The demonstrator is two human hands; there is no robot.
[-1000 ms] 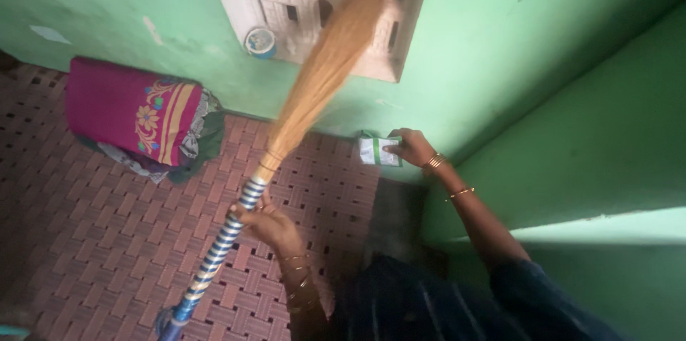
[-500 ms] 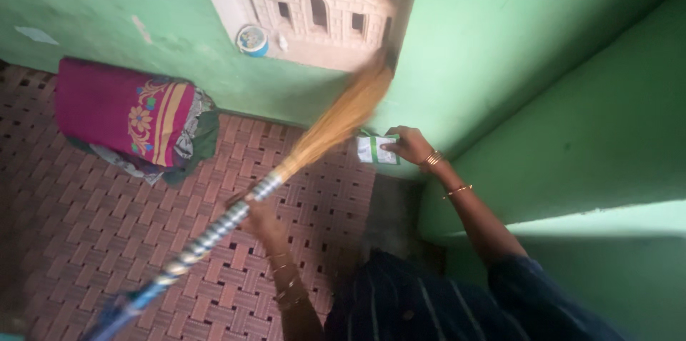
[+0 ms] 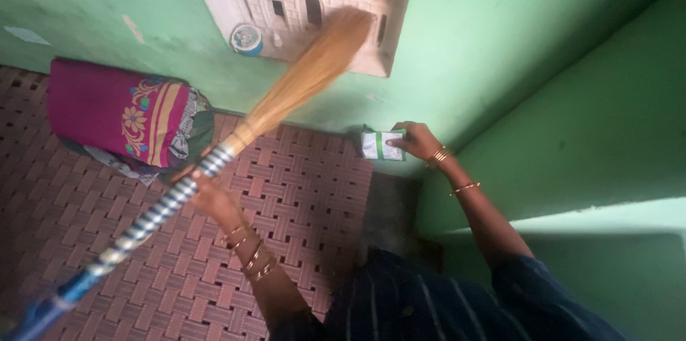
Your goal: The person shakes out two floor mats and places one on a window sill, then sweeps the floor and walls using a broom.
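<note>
Head view: left hand (image 3: 209, 194) closed round broom (image 3: 236, 142) handle, bristles up against the white wall vent (image 3: 307, 5), right hand (image 3: 416, 142) pinching a packet (image 3: 381, 145) by the green wall; bristles risk knocking the round tin (image 3: 246, 39) off its ledge.

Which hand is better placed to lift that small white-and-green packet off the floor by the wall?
Right. The right hand already touches the packet at the foot of the green wall. The left hand is busy gripping the broom.
</note>
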